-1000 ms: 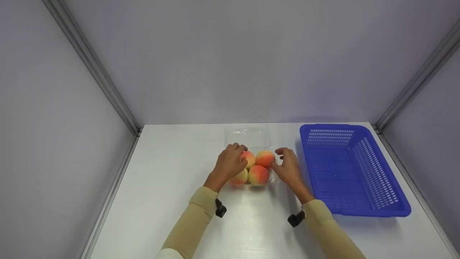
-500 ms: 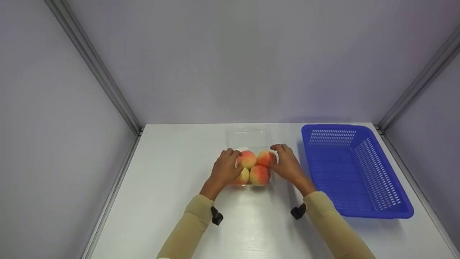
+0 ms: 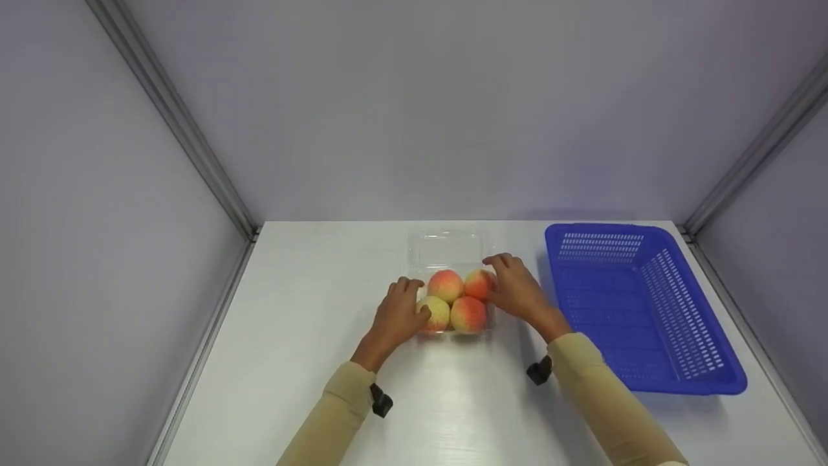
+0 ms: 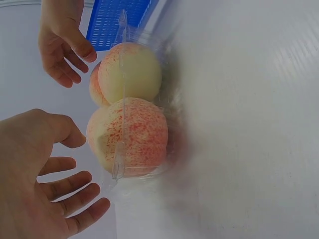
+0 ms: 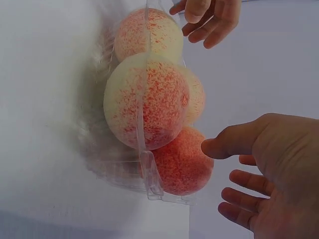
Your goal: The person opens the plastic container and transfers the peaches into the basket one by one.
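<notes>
Several red-and-yellow peaches sit in a clear plastic clamshell box (image 3: 446,249), its lid folded back toward the far wall. My left hand (image 3: 396,314) is at the box's left side, its fingers loosely bent, with the thumb close to the near left peach (image 4: 130,137). At the right side my right hand (image 3: 517,288) reaches over the far right peach (image 5: 183,162). Its thumb tip overlaps that peach in the right wrist view; whether it touches cannot be told. Neither hand grips a peach. The near right peach (image 3: 468,314) and far left peach (image 3: 446,285) lie between the hands.
A blue perforated plastic basket (image 3: 608,310) stands to the right of the box, beyond my right hand. The white table (image 3: 310,278) meets a pale back wall (image 3: 446,116), with side walls and metal corner strips at both sides.
My left hand has drawn back to the left and toward me, uncovering the left peaches. The right hand has shifted slightly farther over the far right peach. The peaches keep their places.
</notes>
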Available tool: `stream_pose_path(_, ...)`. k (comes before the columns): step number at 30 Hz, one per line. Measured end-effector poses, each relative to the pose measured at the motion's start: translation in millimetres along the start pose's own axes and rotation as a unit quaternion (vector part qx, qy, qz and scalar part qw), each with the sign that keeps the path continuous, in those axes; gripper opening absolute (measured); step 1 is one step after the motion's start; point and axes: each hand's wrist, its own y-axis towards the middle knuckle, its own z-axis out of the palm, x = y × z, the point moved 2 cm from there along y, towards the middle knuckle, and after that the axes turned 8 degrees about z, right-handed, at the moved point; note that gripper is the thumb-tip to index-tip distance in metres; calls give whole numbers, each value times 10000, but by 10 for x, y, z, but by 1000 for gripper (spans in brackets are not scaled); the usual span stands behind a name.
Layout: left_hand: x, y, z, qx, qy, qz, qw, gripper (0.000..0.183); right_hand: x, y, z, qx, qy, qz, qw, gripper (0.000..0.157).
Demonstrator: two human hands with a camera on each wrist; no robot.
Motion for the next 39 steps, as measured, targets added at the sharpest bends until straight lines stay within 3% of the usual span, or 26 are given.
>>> stream_pose_path(8, 8, -62, 50, 105, -268, -401, 9988, 49, -18, 41, -5, 402, -307, -350, 9981, 62)
stream_pose_path(16, 51, -129, 112, 116, -566, -883, 9944, 54, -19, 48, 22, 392, -486, -660, 9959, 62)
stream_pose_path(25, 140, -198, 174, 61, -848, -1001, 9913, 57, -22, 66, 68, 480, -841, -819, 9919, 60)
stream_pose_path(35, 261, -255, 215, 135, -1569, -1464, 9766, 55, -27, 84, 138, 692, -909, -894, 9894, 62)
stream_pose_path(39, 284, -281, 224, 249, -2009, -1587, 9664, 56, -52, 74, 166, 663, -866, -999, 9890, 60)
